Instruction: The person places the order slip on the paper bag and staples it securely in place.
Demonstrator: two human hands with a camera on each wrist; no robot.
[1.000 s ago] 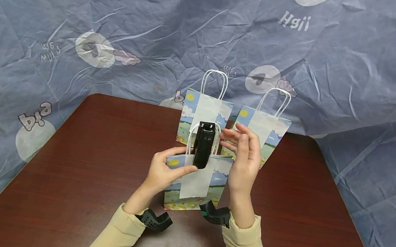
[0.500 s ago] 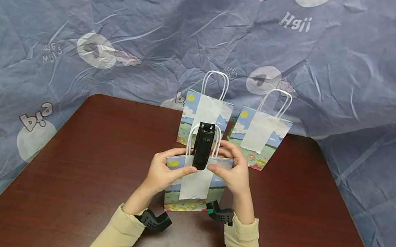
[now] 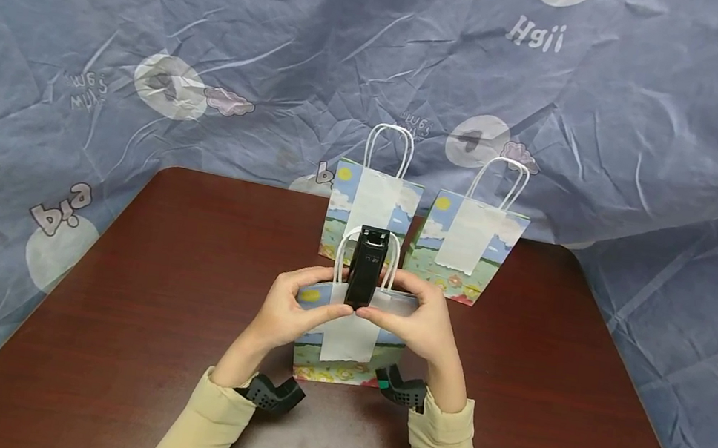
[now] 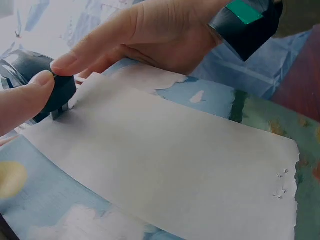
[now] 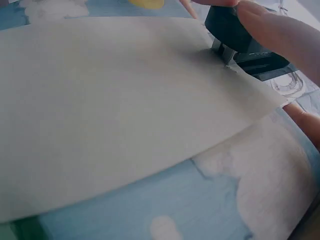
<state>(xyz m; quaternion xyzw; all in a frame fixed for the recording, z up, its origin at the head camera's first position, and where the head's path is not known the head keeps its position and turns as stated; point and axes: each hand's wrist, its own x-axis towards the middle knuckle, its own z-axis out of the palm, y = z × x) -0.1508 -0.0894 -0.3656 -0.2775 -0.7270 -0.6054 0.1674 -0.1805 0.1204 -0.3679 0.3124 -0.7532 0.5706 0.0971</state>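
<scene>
A black stapler (image 3: 367,266) stands over the top edge of the nearest paper bag (image 3: 309,352), between its white twisted handles. My left hand (image 3: 281,313) and right hand (image 3: 425,328) hold it from both sides, thumbs meeting at its near end and the other fingers behind the bag, mostly hidden. In the left wrist view both thumbs press on the stapler (image 4: 62,95). Its jaws straddle the top of a blank white paper strip (image 4: 165,155) lying on the bag's front. The right wrist view shows the stapler (image 5: 230,32) at the strip's edge too.
Behind stand two more printed bags, a middle one (image 3: 340,210) and a right one (image 3: 492,259), each with a white strip on its front. All are on a dark red-brown table (image 3: 189,293). A blue-grey patterned cloth (image 3: 274,42) hangs behind.
My right hand, raised and open beside the stapler a second ago, has come down to the left and now grips it. The left hand keeps its hold; the stapler tilts slightly.
</scene>
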